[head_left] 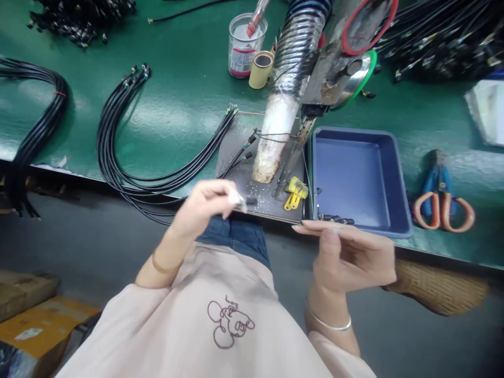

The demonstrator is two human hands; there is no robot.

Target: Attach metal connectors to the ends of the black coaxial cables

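My left hand (207, 205) is closed in a pinch on a small whitish scrap (238, 199), blurred, in front of the dark work board (232, 152). A short black piece (250, 201) lies just beyond its fingertips. My right hand (350, 254) is held in front of the blue tray (401, 205), its thumb pressed to the fingers. A dark bit shows at its fingertips, but what it holds is unclear. On the board are black cable ends with connectors (246, 156), a yellow cutter-like tool (295, 194) and white crumbs.
Above the board hang a foil-wrapped hose (291, 73) and a metal arm (331, 68). A bundle of black cables (106, 131) lies left, reaching over the table edge. Pliers (441, 194) lie right of the tray. A tin (238, 55) with a brush stands behind.
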